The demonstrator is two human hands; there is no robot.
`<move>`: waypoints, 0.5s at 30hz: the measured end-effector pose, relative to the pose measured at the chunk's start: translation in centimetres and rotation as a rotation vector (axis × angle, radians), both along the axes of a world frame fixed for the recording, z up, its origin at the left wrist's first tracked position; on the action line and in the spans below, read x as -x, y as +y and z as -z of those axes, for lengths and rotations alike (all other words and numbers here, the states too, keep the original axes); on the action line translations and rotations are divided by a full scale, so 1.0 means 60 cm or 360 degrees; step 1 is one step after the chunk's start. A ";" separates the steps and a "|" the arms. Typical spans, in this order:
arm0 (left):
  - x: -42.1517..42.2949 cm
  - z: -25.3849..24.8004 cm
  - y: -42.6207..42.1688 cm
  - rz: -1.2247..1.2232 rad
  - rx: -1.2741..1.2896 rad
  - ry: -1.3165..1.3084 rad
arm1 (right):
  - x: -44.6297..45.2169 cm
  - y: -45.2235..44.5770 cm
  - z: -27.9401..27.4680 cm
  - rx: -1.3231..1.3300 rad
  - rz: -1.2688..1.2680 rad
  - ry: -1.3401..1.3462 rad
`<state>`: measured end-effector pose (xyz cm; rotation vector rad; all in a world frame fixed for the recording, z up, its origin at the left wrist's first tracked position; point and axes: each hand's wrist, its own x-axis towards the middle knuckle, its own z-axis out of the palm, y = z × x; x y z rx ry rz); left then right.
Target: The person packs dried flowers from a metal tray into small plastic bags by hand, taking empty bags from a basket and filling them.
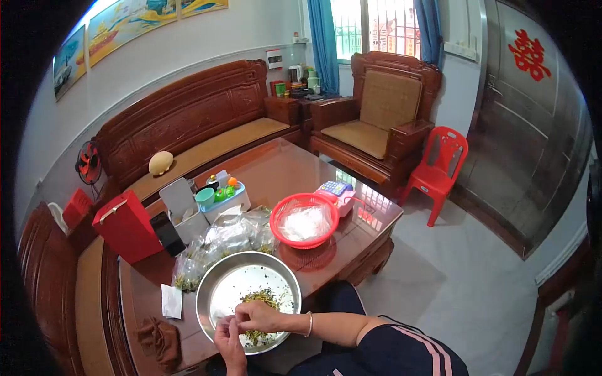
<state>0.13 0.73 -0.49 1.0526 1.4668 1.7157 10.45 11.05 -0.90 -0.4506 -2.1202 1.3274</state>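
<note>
A round metal pan [229, 279] stands at the table's near edge, with a loose heap of dried yellow-green plant bits [266, 296] and dark crumbs inside. Over its near part, my right hand [260, 316] is closed, its fingertips pinched together. My left hand [231, 346] meets it at the pan's near left rim, also with thumb and fingers pinched. Whatever lies between the fingertips is too small or hidden to make out. Beyond the pan lie clear plastic bags [232, 235] with similar plant bits in them.
A red basket [276, 230] holding clear plastic bags stands behind the pan on the right, beside a toy cash register [337, 193]. To the left are a white tissue [171, 302], a brown cloth pouch [160, 343], a red box [128, 227] and a toy-filled bin [229, 203].
</note>
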 end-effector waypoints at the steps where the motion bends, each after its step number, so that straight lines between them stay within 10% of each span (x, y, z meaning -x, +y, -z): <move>1: -0.002 0.001 0.003 0.0008 -0.0018 0.0026 | 0.000 0.001 0.010 -0.0063 0.0007 0.0031; 15: 0.021 0.017 -0.005 -0.0131 0.0154 0.0670 | 0.005 -0.015 0.025 0.0832 -0.0047 0.0454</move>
